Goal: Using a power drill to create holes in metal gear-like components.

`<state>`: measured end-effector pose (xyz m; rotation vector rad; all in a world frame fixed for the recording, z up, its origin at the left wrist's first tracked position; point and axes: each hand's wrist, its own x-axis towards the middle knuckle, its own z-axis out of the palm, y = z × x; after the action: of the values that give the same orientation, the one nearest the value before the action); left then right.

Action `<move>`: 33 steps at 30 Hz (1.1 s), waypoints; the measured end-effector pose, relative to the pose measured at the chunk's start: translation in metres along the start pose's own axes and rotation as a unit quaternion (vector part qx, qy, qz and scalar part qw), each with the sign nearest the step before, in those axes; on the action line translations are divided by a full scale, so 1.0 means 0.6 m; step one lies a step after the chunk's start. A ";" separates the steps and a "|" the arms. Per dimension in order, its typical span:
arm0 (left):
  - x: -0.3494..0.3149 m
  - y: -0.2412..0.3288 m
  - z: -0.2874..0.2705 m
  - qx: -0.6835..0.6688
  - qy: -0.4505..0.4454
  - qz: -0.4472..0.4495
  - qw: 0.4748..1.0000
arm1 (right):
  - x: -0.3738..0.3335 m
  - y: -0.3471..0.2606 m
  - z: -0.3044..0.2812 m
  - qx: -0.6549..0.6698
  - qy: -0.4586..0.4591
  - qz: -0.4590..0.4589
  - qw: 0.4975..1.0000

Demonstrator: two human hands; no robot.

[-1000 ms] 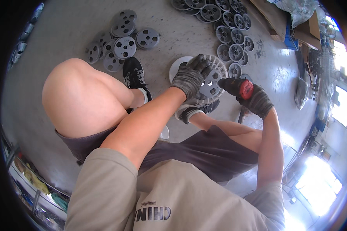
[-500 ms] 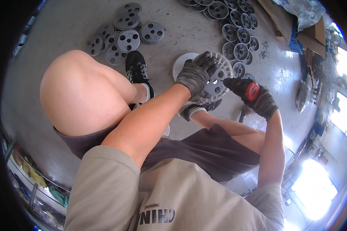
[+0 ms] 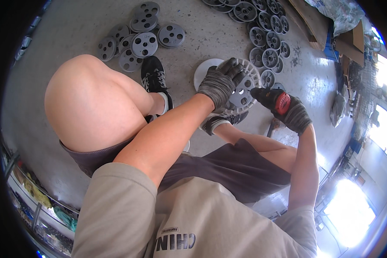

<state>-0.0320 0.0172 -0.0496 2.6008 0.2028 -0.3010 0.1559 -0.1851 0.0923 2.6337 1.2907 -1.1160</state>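
Note:
My left hand, in a striped grey knit glove, curls over a pale ribbed wheel and steadies it. Within the rim sits a grey plate with round holes; the left fingers cover part of it. My right hand, gloved alike, is closed round a black and red power drill. The drill's nose points left and meets the plate's right side; its very tip is too small to make out. A flat white disc shows behind the left hand, partly hidden by it.
Grey plates with holes lie stacked on the concrete floor at far left. Several darker spoked wheels spread at far right, near cardboard and a plastic bag. My shoes flank the work.
The view has shifted very slightly. Both hands, the wheel and the drill keep almost the same places relative to each other.

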 end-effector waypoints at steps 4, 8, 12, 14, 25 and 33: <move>0.001 0.001 -0.002 0.000 -0.003 -0.001 1.000 | 0.001 0.006 0.002 -0.009 0.005 -0.010 1.000; 0.002 0.001 0.002 0.008 -0.003 -0.002 1.000 | 0.002 0.010 0.004 -0.006 0.002 -0.010 1.000; 0.003 0.000 0.002 0.008 -0.004 -0.001 1.000 | 0.003 0.011 0.002 0.002 0.001 -0.006 1.000; 0.003 0.001 0.000 0.011 -0.005 -0.003 1.000 | 0.003 0.012 0.003 0.001 0.001 -0.008 1.000; 0.002 0.000 0.001 0.005 0.006 0.001 1.000 | -0.002 -0.016 -0.017 0.006 -0.033 0.017 0.999; -0.004 0.000 -0.010 0.009 -0.006 0.004 1.000 | 0.008 0.008 -0.016 -0.001 -0.057 -0.004 0.998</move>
<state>-0.0330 0.0198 -0.0441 2.6159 0.1857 -0.3170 0.1665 -0.1822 0.0954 2.5241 1.2797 -1.2465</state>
